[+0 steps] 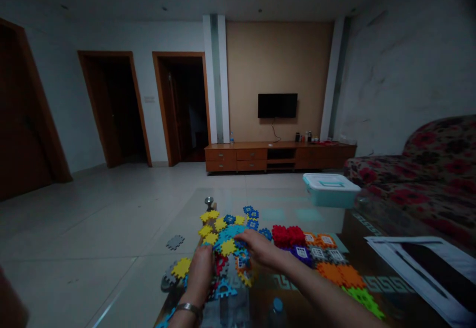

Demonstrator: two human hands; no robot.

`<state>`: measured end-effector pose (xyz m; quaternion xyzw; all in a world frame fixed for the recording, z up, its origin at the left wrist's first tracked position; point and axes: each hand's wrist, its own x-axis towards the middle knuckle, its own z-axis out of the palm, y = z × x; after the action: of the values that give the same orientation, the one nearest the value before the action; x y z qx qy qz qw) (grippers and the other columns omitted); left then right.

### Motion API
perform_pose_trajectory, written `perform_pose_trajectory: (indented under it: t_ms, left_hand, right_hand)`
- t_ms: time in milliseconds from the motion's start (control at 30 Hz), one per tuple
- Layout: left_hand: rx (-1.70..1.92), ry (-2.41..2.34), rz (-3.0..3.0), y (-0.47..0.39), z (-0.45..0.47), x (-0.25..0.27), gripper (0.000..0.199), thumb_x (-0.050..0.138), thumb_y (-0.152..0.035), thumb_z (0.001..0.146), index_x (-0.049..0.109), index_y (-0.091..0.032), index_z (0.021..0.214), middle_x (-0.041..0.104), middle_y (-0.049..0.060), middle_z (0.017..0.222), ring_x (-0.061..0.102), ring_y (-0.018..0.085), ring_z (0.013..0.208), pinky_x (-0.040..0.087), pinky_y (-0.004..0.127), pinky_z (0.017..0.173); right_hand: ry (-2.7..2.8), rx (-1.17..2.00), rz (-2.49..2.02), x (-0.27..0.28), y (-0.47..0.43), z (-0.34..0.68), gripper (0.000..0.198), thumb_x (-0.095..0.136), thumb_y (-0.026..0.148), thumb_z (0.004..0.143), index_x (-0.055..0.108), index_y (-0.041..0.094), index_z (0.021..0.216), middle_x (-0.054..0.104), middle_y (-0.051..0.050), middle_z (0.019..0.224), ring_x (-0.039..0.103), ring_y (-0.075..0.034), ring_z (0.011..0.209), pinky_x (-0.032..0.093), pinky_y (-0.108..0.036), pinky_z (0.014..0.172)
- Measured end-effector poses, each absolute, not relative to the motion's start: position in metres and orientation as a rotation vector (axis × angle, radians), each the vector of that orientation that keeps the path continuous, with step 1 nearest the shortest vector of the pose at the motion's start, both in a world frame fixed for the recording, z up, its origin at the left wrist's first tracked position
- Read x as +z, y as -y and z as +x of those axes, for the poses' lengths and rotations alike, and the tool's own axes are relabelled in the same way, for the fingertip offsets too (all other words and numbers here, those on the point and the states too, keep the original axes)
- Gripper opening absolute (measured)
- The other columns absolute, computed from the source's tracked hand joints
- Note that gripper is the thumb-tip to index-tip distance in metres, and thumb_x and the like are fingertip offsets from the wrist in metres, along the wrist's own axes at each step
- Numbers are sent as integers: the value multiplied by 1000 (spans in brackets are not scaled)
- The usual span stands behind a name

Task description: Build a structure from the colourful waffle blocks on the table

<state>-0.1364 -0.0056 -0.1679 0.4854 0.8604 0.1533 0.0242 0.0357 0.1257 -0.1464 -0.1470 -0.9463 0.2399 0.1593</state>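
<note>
Both hands are over a pile of gear-edged plastic building tiles on a glass table. My left hand (pixel 203 261) is closed at the pile's near left side, beside yellow tiles (pixel 210 238) and red tiles (pixel 221 264); what its fingers hold is hidden. My right hand (pixel 256 246) reaches in from the right with fingers curled down by the light blue tiles (pixel 232 231). Its fingertips are too dim to show what they grip. Between the hands lies a yellow tile (pixel 228 247). A light blue tile with a cut-out (pixel 225 290) sits nearer me.
Right of the pile are red tiles (pixel 288 235), orange tiles (pixel 340 273), grey window tiles (pixel 327 254) and green tiles (pixel 364 300). A lidded teal box (pixel 332 196) stands at the far right, papers (pixel 420 268) nearer. A bottle (pixel 277 310) stands at the front. A grey tile (pixel 175 242) appears left.
</note>
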Motion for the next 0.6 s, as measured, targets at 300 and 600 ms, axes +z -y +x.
perform_pose_trajectory:
  t_ms: [300,600]
  left_hand:
    - [482,-2392,1873,-8,-47,-157,47,38,-10,88,60,-22,128,65,6,130,54,21,123,38,33,107]
    - [232,-2067,2043,-3,13,-205,48,48,-7,87,63,-31,125,64,2,133,55,23,126,42,37,110]
  right_hand:
    - [2781,526,-1001,-197,-112,173,61,78,13,66,62,25,124,59,-11,126,53,-31,116,43,-40,97]
    - [2860,475,-946,-204,-111,198,56,86,24,63,66,26,116,61,-9,122,53,-32,114,40,-44,99]
